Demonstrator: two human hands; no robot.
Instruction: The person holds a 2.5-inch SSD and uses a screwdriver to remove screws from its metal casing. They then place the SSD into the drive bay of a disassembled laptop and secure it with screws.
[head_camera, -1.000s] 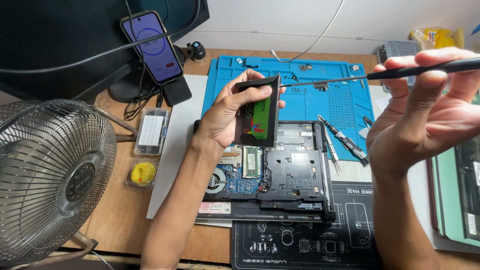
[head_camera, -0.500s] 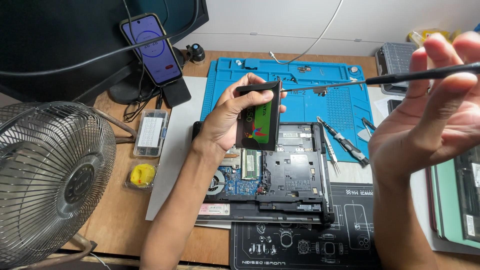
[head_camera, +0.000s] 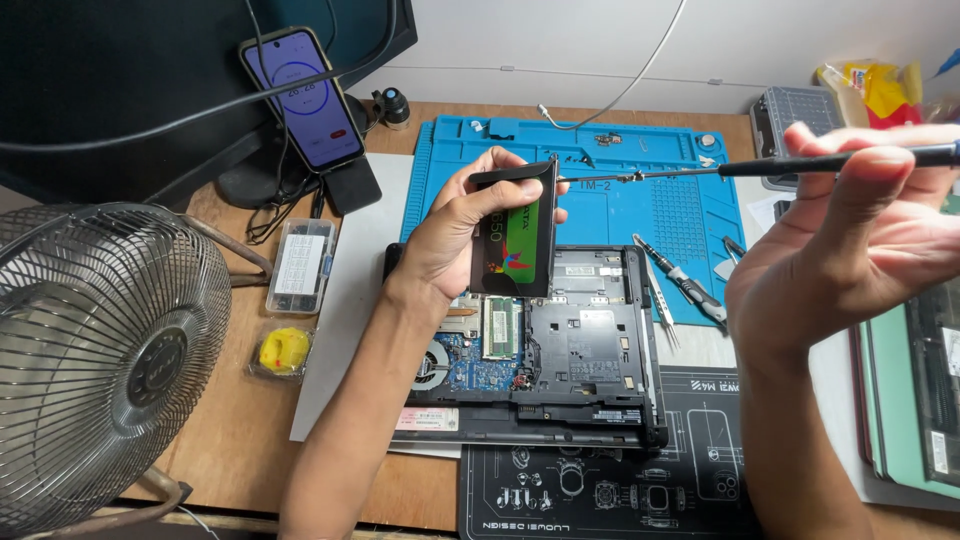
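My left hand holds a black drive with a green and red label upright on its edge, above an opened laptop. My right hand grips a long thin screwdriver held level. Its tip reaches the drive's top right corner. The laptop lies bottom up with its cover off, showing the circuit board, a memory module and a fan.
A blue work mat lies behind the laptop, with another screwdriver and tweezers at its right. A metal fan stands at the left. A phone leans on a stand. Small plastic boxes sit left of the laptop.
My right hand has shifted slightly, keeping the screwdriver tip at the drive's top corner. My left hand and the drive have barely moved.
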